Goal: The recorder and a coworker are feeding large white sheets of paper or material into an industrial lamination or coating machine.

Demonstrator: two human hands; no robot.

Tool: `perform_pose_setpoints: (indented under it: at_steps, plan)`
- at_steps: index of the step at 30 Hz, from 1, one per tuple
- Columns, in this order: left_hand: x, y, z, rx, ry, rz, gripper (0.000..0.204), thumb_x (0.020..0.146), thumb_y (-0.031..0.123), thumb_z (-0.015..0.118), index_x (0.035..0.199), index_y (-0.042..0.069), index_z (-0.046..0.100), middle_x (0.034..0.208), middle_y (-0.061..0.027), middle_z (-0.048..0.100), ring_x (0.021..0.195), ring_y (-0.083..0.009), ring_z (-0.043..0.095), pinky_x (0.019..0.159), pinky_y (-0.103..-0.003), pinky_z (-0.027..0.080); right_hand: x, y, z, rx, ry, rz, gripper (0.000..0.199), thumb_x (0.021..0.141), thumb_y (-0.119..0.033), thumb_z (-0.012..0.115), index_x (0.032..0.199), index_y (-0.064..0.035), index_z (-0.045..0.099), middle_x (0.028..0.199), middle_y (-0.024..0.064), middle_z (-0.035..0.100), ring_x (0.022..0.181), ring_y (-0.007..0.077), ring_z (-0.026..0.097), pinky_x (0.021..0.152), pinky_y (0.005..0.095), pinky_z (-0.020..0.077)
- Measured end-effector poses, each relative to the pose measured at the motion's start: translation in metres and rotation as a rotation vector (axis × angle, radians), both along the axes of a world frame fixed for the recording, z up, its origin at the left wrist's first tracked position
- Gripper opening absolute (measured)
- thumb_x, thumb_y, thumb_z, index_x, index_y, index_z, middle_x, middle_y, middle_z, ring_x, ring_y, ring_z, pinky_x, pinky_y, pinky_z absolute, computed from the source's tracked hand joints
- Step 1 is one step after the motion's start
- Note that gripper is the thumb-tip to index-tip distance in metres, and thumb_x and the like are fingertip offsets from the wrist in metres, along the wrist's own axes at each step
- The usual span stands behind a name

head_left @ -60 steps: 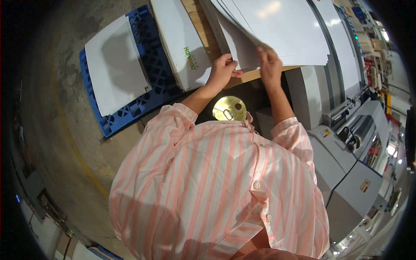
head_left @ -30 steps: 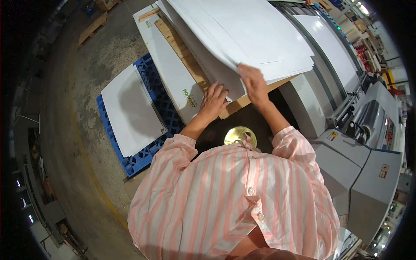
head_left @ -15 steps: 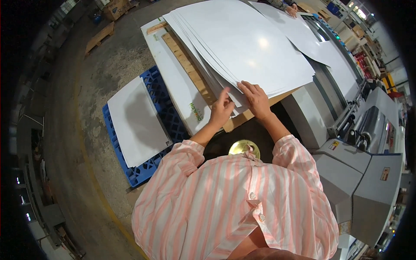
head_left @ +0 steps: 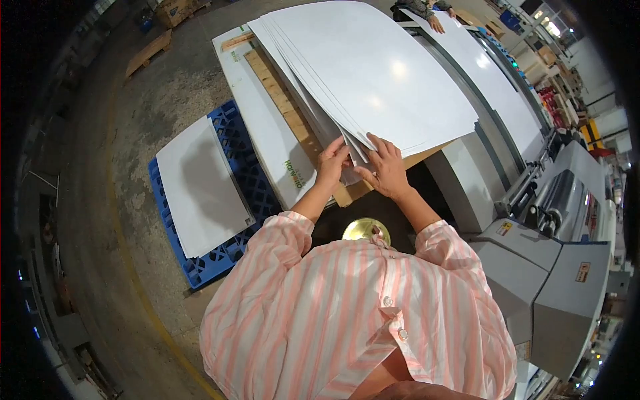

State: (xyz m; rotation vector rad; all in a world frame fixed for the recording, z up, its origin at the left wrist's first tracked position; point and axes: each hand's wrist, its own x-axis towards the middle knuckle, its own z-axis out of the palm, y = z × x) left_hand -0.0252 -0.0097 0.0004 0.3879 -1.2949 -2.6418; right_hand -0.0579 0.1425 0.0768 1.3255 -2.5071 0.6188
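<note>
Left hand [head_left: 331,162], right hand [head_left: 385,168] on glossy white sheets [head_left: 373,73]

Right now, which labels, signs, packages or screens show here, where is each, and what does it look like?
Small label: top of the grey machine cover, right of the hands; white with a red and yellow patch.
Rectangular label: further right, on the grey cover's slanted face; orange and white.
Printed mark: near edge of the white board left of the left hand; green.
No screens show.
</note>
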Motion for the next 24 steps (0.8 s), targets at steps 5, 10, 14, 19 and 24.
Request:
perform_pose_setpoints:
  at_steps: [5,10,14,19,24]
  plan:
    - [0.003,0.008,-0.015,-0.119,-0.048,0.036,0.032,0.092,0.016,0.047,0.121,0.002,0.047,0.094,-0.0058,0.060,0.071,-0.0140,0.060,0.061,-0.030,0.053,-0.027,0.000,-0.016,-0.105,-0.003,-0.105,0.028,0.078,-0.019,0.062,0.103,-0.0076,0.061,0.120,0.0162,0.050,0.106,0.0328,0.049,0.085,0.0407,0.0410]
    - [0.023,0.025,-0.007,0.009,-0.071,0.024,0.029,0.089,0.013,0.050,0.113,-0.004,0.049,0.079,-0.0104,0.057,0.059,-0.0194,0.062,0.053,-0.028,0.054,-0.051,-0.006,0.009,-0.845,-0.748,-0.311,0.029,0.089,-0.029,0.055,0.088,-0.0005,0.060,0.069,0.0056,0.050,0.066,0.0112,0.042,0.061,0.0260,0.0382]
    - [0.028,0.025,-0.008,-0.028,0.017,0.080,0.021,0.086,0.007,0.051,0.104,-0.005,0.050,0.078,-0.0106,0.056,0.060,-0.0210,0.063,0.053,-0.028,0.055,-0.023,-0.009,0.018,-0.639,-0.170,-0.133,0.017,0.087,-0.015,0.057,0.097,-0.0022,0.062,0.097,0.0110,0.061,0.084,0.0205,0.058,0.071,0.0293,0.0455]
    - [0.020,0.023,-0.012,-0.090,-0.082,0.050,0.015,0.085,0.003,0.050,0.099,-0.004,0.051,0.078,-0.0096,0.056,0.059,-0.0201,0.062,0.053,-0.027,0.055,-0.025,0.008,-0.031,-0.132,-0.223,-0.026,0.021,0.082,-0.012,0.057,0.101,-0.0037,0.062,0.118,0.0113,0.055,0.105,0.0318,0.051,0.088,0.0383,0.0408]
    - [0.020,0.013,-0.015,-0.215,-0.091,-0.050,0.023,0.088,0.009,0.050,0.107,-0.002,0.053,0.086,-0.0081,0.060,0.075,-0.0181,0.063,0.062,-0.027,0.053,-0.018,0.014,-0.032,0.036,0.047,0.099,0.041,0.084,-0.038,0.054,0.103,-0.0012,0.057,0.130,0.0150,0.042,0.118,0.0347,0.040,0.096,0.0461,0.0317]
